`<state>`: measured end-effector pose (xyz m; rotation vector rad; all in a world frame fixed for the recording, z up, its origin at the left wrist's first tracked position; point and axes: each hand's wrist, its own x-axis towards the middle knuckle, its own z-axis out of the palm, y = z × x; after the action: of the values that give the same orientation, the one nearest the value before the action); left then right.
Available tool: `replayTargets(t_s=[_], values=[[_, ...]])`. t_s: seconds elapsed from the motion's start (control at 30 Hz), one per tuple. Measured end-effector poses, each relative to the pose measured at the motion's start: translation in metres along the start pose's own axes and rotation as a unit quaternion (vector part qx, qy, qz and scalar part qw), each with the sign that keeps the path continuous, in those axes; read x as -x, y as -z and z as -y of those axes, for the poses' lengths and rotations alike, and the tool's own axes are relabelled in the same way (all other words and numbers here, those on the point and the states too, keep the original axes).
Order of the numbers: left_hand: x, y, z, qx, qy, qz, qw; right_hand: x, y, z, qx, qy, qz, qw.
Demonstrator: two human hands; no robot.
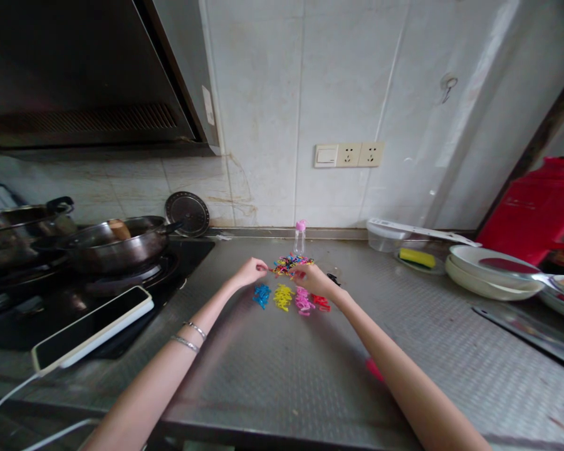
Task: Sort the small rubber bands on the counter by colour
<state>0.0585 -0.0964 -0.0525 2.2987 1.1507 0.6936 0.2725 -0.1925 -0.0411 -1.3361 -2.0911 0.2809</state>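
Observation:
A pile of mixed-colour small elastic bands (286,263) lies on the steel counter, between my hands. At its left edge my left hand (252,273) is closed in a pinch, with a bit of a reddish band showing at the fingertips. My right hand (314,280) reaches over the pile's right side, fingers curled together; what they hold is hidden. Nearer me lie sorted heaps: blue bands (262,295), yellow bands (282,297), pink bands (303,300) and red bands (321,303). Some black bands (333,279) lie beyond my right wrist.
Behind the pile stands a clear bottle with a pink cap (300,238). A phone (94,326) with a cable lies by the stove at left, near a pan (117,247). At right are a yellow sponge (417,258), stacked bowls (489,282), a knife (526,332) and a red flask (536,207).

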Motion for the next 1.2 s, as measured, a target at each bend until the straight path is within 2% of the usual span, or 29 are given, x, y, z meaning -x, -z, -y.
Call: replayTargets(t_s=[0.17, 0.33, 0.47, 0.77, 0.97, 1.07, 1.2], values=[[-0.020, -0.001, 0.006, -0.120, -0.034, 0.007, 0.992, 0.005, 0.007, -0.023, 0.038, -0.060, -0.031, 0.997], [-0.033, -0.006, 0.009, -0.174, -0.042, 0.027, 0.983, 0.008, 0.010, -0.042, 0.044, -0.081, -0.047, 0.995], [-0.036, -0.008, 0.011, -0.167, -0.031, 0.032, 0.985, 0.007, 0.015, -0.048, 0.044, -0.083, -0.063, 0.994], [-0.038, -0.004, 0.014, -0.146, -0.062, 0.046, 0.986, 0.007, 0.023, -0.057, 0.037, -0.096, -0.075, 0.992], [-0.040, 0.006, 0.019, -0.131, -0.053, 0.018, 0.990, 0.007, 0.025, -0.058, 0.028, -0.109, -0.078, 0.991], [-0.041, 0.005, 0.010, -0.099, -0.055, 0.005, 0.994, 0.008, 0.027, -0.057, 0.034, -0.121, -0.080, 0.989], [-0.037, -0.013, -0.021, -0.047, -0.098, 0.017, 0.994, 0.009, 0.030, -0.058, 0.045, -0.133, -0.084, 0.987]])
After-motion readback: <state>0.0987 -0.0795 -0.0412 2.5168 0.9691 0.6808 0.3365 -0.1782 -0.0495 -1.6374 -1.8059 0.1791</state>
